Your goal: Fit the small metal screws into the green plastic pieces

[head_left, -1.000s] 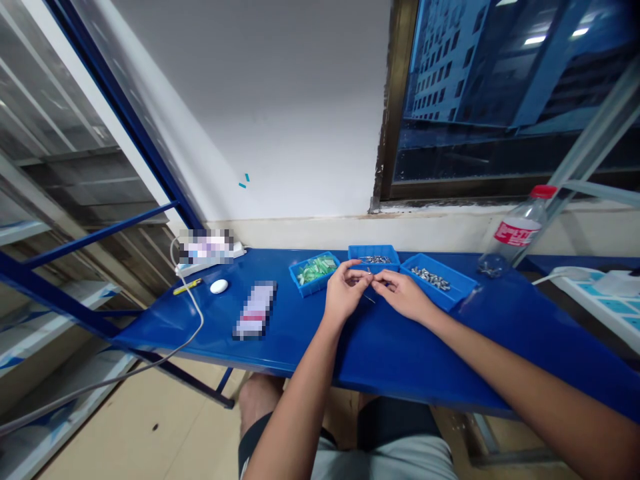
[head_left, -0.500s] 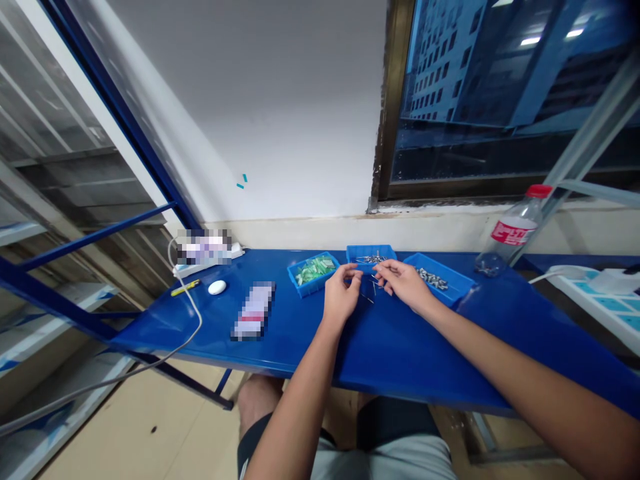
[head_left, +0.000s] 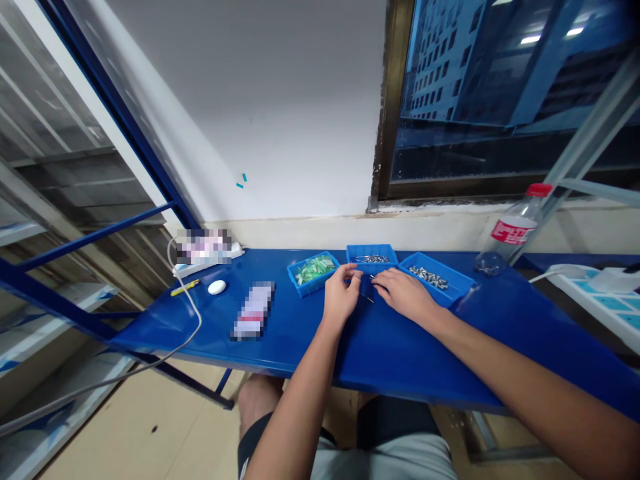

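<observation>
My left hand rests on the blue table, fingers curled in a pinch around something too small to name. My right hand lies close beside it, fingertips pressed down on the table near a thin metal pin. Just behind the hands stand three blue trays: the left tray holds green parts, the middle tray holds thin metal pieces, the right tray holds small silver parts.
A plastic bottle with a red cap stands at the right by the window sill. A white round object, a yellow pen, a power strip and a white cable lie at the left. Another power strip sits far right.
My right hand reached up to the middle tray, then came back down to the table beside the left hand. The left hand stayed nearly still.
</observation>
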{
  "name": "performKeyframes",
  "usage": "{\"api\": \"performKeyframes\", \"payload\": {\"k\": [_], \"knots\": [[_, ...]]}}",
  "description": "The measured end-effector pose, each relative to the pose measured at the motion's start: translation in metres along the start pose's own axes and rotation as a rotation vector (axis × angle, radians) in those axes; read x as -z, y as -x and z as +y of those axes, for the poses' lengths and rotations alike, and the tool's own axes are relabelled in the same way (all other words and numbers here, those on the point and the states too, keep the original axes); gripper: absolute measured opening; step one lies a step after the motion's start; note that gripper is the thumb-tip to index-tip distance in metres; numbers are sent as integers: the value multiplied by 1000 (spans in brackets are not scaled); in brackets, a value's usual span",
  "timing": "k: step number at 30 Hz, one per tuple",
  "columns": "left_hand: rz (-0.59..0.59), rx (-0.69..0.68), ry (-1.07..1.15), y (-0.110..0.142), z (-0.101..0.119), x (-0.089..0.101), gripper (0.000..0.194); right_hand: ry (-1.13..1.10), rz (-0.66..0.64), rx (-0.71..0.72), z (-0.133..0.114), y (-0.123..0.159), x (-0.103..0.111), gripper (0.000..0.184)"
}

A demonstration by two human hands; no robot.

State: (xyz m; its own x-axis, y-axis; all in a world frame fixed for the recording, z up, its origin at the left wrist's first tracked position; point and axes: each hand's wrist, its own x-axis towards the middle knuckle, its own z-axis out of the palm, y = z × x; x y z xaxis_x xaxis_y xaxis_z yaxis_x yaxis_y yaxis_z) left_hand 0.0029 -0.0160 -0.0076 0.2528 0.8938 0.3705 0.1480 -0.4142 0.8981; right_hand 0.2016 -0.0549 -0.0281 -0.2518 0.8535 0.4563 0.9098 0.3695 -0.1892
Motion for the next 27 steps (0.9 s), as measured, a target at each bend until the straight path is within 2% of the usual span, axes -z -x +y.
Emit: {"api": "performKeyframes", "payload": {"k": [11,19,22,27], "knots": [[-25,5,-25,0,0,0,24,32,-51,61,-1,-12,-10,31],[-27,2,-38,0,1,0,24,-111,70,61,2,-10,-10,42],[-26,2,-36,1,2,0,24,-188,140,9,-3,-11,-5,45],[-46,2,-18,2,3,0,24,-403,224,-184,-9,-12,-3,40]]}}
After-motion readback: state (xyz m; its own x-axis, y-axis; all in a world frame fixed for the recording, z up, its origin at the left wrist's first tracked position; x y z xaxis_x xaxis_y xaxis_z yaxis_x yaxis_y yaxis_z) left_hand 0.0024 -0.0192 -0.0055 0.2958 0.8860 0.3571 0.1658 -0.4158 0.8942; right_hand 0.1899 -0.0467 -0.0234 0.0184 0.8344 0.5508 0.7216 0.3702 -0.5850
